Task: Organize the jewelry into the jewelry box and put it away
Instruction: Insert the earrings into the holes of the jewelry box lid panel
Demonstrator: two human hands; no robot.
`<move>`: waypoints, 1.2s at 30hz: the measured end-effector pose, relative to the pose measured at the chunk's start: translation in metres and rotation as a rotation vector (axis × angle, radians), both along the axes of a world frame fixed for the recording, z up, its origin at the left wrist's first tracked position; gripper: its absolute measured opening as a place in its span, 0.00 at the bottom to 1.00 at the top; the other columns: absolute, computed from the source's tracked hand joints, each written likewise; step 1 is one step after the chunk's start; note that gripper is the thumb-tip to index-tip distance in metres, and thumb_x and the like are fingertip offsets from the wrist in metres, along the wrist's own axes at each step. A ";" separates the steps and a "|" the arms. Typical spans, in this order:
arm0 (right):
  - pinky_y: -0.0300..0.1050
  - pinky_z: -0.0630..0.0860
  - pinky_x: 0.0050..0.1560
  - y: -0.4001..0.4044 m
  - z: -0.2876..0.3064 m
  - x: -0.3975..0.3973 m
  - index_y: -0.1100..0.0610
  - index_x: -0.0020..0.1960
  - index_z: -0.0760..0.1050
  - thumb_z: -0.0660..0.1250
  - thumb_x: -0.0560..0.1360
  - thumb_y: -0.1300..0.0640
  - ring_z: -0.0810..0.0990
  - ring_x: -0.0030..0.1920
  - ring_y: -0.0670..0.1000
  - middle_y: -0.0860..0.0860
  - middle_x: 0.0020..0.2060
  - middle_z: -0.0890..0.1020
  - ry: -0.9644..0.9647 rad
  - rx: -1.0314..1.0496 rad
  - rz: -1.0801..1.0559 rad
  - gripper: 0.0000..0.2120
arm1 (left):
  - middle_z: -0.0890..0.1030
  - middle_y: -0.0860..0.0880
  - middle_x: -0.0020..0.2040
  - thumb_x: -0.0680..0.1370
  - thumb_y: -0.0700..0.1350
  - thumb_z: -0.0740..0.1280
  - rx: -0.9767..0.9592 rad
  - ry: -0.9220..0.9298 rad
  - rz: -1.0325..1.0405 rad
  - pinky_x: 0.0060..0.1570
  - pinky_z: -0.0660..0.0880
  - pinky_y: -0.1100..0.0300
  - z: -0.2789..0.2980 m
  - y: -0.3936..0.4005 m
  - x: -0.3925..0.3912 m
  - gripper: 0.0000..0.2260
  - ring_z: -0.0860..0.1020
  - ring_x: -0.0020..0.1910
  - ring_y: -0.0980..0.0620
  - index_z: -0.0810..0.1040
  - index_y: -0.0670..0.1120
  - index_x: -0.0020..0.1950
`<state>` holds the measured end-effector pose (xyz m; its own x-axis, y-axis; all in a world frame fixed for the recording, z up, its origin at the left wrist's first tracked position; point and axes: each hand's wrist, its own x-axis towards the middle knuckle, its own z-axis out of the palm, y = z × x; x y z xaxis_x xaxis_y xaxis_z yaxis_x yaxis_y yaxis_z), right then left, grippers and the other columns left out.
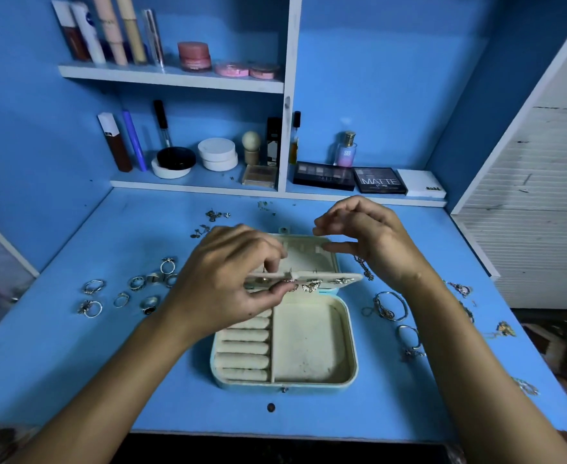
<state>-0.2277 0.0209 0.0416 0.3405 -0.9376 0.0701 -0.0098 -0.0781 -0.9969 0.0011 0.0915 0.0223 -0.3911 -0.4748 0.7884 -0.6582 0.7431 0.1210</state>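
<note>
A light blue jewelry box (349,346) lies open in the middle of the blue desk, with cream ring rolls (245,349) on its left and a bare compartment on its right. My left hand (221,279) pinches the left end of the cream earring panel (339,277), held level above the box; several earrings (312,286) hang from it. My right hand (369,236) hovers over the lid, fingers loosely curled, nothing visible in them. Several rings (134,289) lie left of the box, bracelets (391,306) to its right, loose stud earrings (213,216) behind it.
A thin chain (364,266) lies by the lid's right side, more chains (504,329) near the desk's right edge. Shelves behind hold cosmetics: eyeshadow palettes (379,179), a perfume bottle (345,150), jars (216,154) and tubes. A white slatted panel (543,212) stands at right.
</note>
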 end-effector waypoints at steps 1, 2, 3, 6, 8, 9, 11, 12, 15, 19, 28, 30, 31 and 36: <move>0.63 0.78 0.60 -0.003 -0.003 0.001 0.58 0.47 0.77 0.56 0.83 0.64 0.83 0.55 0.60 0.58 0.49 0.85 -0.031 0.007 -0.015 0.12 | 0.83 0.50 0.47 0.71 0.50 0.78 0.010 0.002 0.007 0.46 0.73 0.53 0.002 -0.004 0.000 0.17 0.79 0.47 0.51 0.69 0.50 0.46; 0.62 0.78 0.59 -0.005 -0.005 0.003 0.58 0.47 0.77 0.56 0.83 0.63 0.84 0.55 0.60 0.58 0.48 0.85 -0.063 0.012 -0.028 0.12 | 0.83 0.50 0.48 0.71 0.51 0.77 0.027 0.007 0.013 0.47 0.73 0.53 0.004 -0.008 0.001 0.17 0.79 0.47 0.51 0.69 0.50 0.46; 0.61 0.79 0.58 -0.007 -0.007 0.005 0.58 0.47 0.77 0.56 0.83 0.61 0.84 0.55 0.59 0.58 0.48 0.85 -0.090 0.018 -0.039 0.12 | 0.82 0.50 0.48 0.71 0.52 0.77 0.051 0.021 0.021 0.47 0.73 0.53 0.006 -0.012 0.001 0.17 0.79 0.48 0.50 0.70 0.50 0.46; 0.61 0.75 0.60 -0.013 -0.013 0.011 0.56 0.47 0.79 0.58 0.77 0.51 0.84 0.55 0.58 0.57 0.47 0.86 -0.160 0.038 -0.079 0.13 | 0.81 0.52 0.49 0.69 0.55 0.76 0.164 0.124 0.052 0.50 0.74 0.47 0.007 -0.021 0.000 0.17 0.78 0.50 0.50 0.73 0.48 0.46; 0.64 0.70 0.66 -0.018 -0.018 0.014 0.55 0.48 0.79 0.57 0.77 0.47 0.83 0.57 0.57 0.57 0.48 0.86 -0.143 0.030 -0.111 0.16 | 0.80 0.53 0.50 0.68 0.56 0.76 0.233 0.192 0.066 0.53 0.74 0.49 0.007 -0.027 0.001 0.17 0.78 0.51 0.51 0.74 0.48 0.46; 0.64 0.69 0.67 -0.018 -0.020 0.015 0.55 0.48 0.79 0.57 0.77 0.46 0.83 0.57 0.56 0.56 0.49 0.86 -0.133 0.030 -0.126 0.17 | 0.80 0.53 0.50 0.67 0.57 0.77 0.265 0.221 0.069 0.55 0.73 0.51 0.007 -0.030 0.002 0.17 0.77 0.52 0.51 0.74 0.50 0.46; 0.64 0.71 0.66 -0.019 -0.025 0.018 0.53 0.48 0.81 0.56 0.77 0.43 0.83 0.56 0.56 0.55 0.50 0.86 -0.126 0.037 -0.143 0.18 | 0.79 0.55 0.51 0.66 0.57 0.77 0.331 0.268 0.076 0.56 0.72 0.55 0.006 -0.038 0.003 0.18 0.77 0.54 0.52 0.74 0.53 0.47; 0.64 0.72 0.65 -0.019 -0.027 0.020 0.52 0.47 0.81 0.56 0.78 0.42 0.82 0.56 0.57 0.55 0.50 0.86 -0.120 0.035 -0.150 0.19 | 0.78 0.55 0.51 0.66 0.57 0.78 0.366 0.287 0.086 0.56 0.72 0.57 0.004 -0.042 0.003 0.18 0.76 0.55 0.52 0.74 0.53 0.47; 0.56 0.76 0.58 -0.017 -0.029 0.024 0.52 0.47 0.83 0.56 0.82 0.42 0.83 0.53 0.56 0.54 0.50 0.86 -0.100 0.010 -0.228 0.21 | 0.78 0.57 0.50 0.65 0.55 0.79 0.505 0.350 0.130 0.56 0.73 0.55 -0.004 -0.056 0.004 0.19 0.76 0.54 0.54 0.75 0.53 0.48; 0.42 0.76 0.47 -0.015 -0.035 0.029 0.54 0.49 0.83 0.53 0.85 0.44 0.82 0.45 0.47 0.49 0.46 0.86 0.043 0.003 -0.358 0.23 | 0.79 0.56 0.52 0.63 0.60 0.79 0.734 0.434 0.145 0.53 0.76 0.53 -0.017 -0.069 0.007 0.20 0.78 0.52 0.54 0.76 0.57 0.50; 0.38 0.73 0.47 -0.018 -0.051 0.035 0.53 0.51 0.84 0.52 0.85 0.45 0.81 0.48 0.47 0.46 0.43 0.84 0.297 -0.067 -0.403 0.23 | 0.78 0.60 0.57 0.68 0.57 0.78 0.926 0.488 0.243 0.55 0.71 0.62 -0.035 -0.071 0.005 0.17 0.75 0.58 0.64 0.79 0.57 0.53; 0.41 0.73 0.49 -0.019 -0.054 0.036 0.53 0.52 0.83 0.52 0.84 0.45 0.80 0.50 0.49 0.47 0.44 0.84 0.321 -0.068 -0.412 0.22 | 0.79 0.59 0.58 0.67 0.61 0.77 0.955 0.504 0.240 0.56 0.72 0.61 -0.037 -0.072 0.007 0.19 0.76 0.58 0.63 0.79 0.59 0.54; 0.42 0.73 0.50 -0.020 -0.054 0.037 0.53 0.52 0.83 0.52 0.85 0.45 0.80 0.50 0.49 0.48 0.44 0.84 0.324 -0.069 -0.418 0.22 | 0.79 0.60 0.58 0.65 0.64 0.76 0.964 0.515 0.233 0.57 0.73 0.60 -0.037 -0.072 0.007 0.20 0.76 0.58 0.63 0.79 0.59 0.53; 0.46 0.75 0.52 -0.019 -0.058 0.038 0.52 0.51 0.83 0.52 0.84 0.45 0.80 0.50 0.50 0.49 0.44 0.84 0.339 -0.064 -0.447 0.22 | 0.79 0.60 0.57 0.74 0.56 0.73 0.937 0.517 0.217 0.58 0.70 0.64 -0.037 -0.073 0.007 0.10 0.75 0.59 0.66 0.81 0.57 0.54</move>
<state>-0.1898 0.0015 -0.0165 -0.0750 -0.9933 0.0874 -0.3748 -0.0532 -0.9256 0.0081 0.0183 -0.0145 0.0482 -0.9913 0.1224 -0.4712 0.0855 0.8779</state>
